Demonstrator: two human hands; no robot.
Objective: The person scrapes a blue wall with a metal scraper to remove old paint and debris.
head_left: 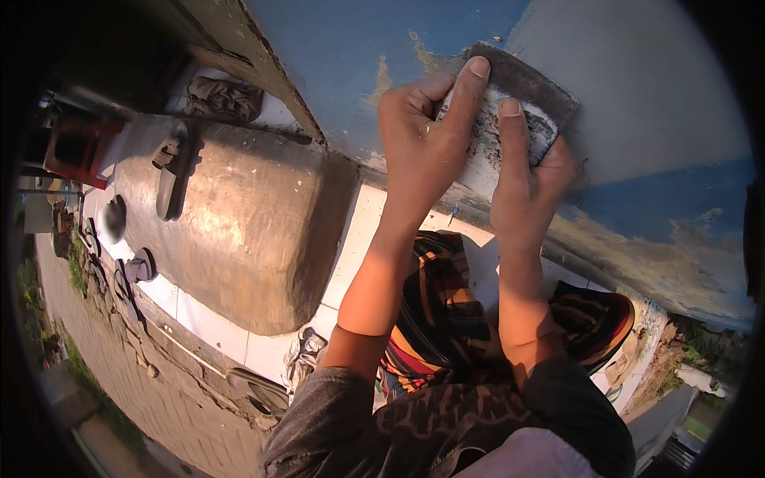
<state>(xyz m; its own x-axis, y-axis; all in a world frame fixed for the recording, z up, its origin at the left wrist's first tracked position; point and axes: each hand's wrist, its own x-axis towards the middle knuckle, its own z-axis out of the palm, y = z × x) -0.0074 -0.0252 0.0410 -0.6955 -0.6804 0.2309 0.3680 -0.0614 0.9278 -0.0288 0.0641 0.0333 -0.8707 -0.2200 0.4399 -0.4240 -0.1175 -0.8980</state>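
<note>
Left hand (422, 123) and right hand (532, 171) grip a flat pad (488, 134) at a blue wall (645, 95).

The pad sits between the 2 hands, pinched under 2 thumbs: the left thumb's tip reaches the dark strip along its top, the right thumb lies on its pale, speckled face. The other fingers curl around its left and lower right sides, partly hidden; whether its far side touches the wall, I cannot tell.

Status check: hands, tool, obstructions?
Left hand and right hand both gripping flat dark-edged tool, thumbs on top. Tool at blue painted wall; exact contact unclear. No obstruction visible at its dark edge.
</note>
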